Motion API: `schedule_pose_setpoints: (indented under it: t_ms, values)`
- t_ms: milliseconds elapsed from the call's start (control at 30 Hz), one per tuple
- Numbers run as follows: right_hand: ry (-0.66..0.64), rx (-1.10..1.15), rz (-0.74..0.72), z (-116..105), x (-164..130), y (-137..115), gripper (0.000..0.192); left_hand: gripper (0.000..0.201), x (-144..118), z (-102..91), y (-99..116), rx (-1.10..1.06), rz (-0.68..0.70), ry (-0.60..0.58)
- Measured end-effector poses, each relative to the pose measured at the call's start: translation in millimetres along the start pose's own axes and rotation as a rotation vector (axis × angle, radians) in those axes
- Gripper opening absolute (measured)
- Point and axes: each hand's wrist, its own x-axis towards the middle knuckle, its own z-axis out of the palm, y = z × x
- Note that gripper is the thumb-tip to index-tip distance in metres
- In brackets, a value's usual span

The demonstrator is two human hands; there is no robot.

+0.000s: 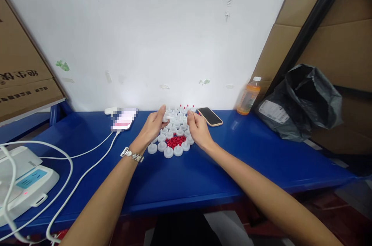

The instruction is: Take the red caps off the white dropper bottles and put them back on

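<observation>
A white power strip (26, 184) with trailing cables (87, 160) and a charging phone (124, 120) lie left on the blue counter (232, 160). At centre, the left hand (151, 127) is closed on a small white cap (165, 116), while the right hand (197, 127) pinches something too small to identify, both held apart over a cluster of white caps (174, 137) around red pieces (175, 141); this looks like fitting pieces, calling for fine alignment. Right sit another phone (210, 116), an orange bottle (248, 96) and a black bag (302, 100), none obstructing.
</observation>
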Motion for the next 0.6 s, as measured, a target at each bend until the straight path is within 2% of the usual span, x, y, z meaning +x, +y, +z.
schedule_pose_setpoints:
  t_ms: [100, 200, 300, 367, 467, 600]
  values:
    - [-0.159, -0.084, -0.064, -2.2, 0.7, 2.8, 0.04, 0.051, 1.2, -7.5, -3.0, 0.072, 0.093, 0.034]
    - [-0.313, -0.241, -0.194, -2.5, -1.9, -0.4, 0.025, 0.038, 2.5, -8.2, -5.7, 0.116, 0.139, 0.017]
    - [-0.386, -0.25, -0.182, -3.7, -2.4, -1.8, 0.008, 0.034, 2.0, -6.3, -7.3, 0.155, 0.166, -0.006]
    - [-0.37, -0.118, -0.086, -5.2, 0.3, 0.6, 0.009, 0.034, 1.0, -4.2, -7.6, 0.172, 0.166, -0.017]
    - [-0.249, 0.175, 0.071, -7.0, 6.8, 6.8, 0.02, 0.034, -0.1, 1.8, -7.5, 0.191, 0.161, -0.035]
    - [-0.181, 0.357, 0.103, -10.7, 16.3, 14.9, 0.03, 0.034, 3.4, 14.1, -7.1, 0.178, 0.161, -0.068]
